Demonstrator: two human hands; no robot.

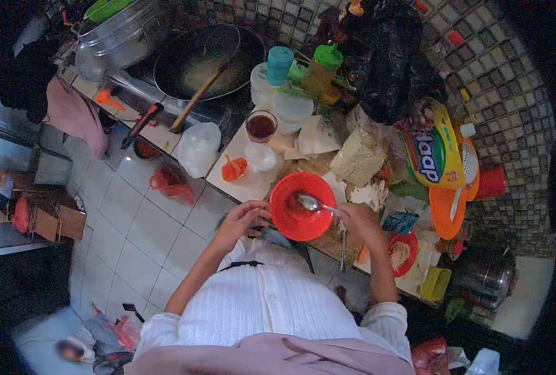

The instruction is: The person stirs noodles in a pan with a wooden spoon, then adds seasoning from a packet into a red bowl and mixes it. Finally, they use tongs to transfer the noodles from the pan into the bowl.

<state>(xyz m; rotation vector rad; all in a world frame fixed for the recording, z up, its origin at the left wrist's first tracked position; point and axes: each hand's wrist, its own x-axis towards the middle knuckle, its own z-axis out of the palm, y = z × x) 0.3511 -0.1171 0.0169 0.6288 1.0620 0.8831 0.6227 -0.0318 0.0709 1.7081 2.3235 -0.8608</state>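
At the counter's front edge is a red bowl (281, 219), with a little dark, reddish content in the bottom. My left hand (243, 224) is at the bowl's left side, fingers bent against its rim; part of the fingertips is hidden. Between the fingers of my right hand (358, 224) is the handle of a metal spoon (309, 202), its head dipping into the bowl. Just behind the bowl are a clear plastic bag of pale food (358, 156) and a glass of dark red-brown liquid (261, 125). An orange-red piece of plastic (233, 168) lies to the left.
A large wok (165, 78) sits on the stove, a wooden-handled strainer (206, 90) across it. Lidded containers (293, 105), a yellow Haap packet (443, 147) and an orange plate (443, 215) crowd the counter. A red dish (409, 242) stands right. Behind left, a person (100, 337) is on the floor.
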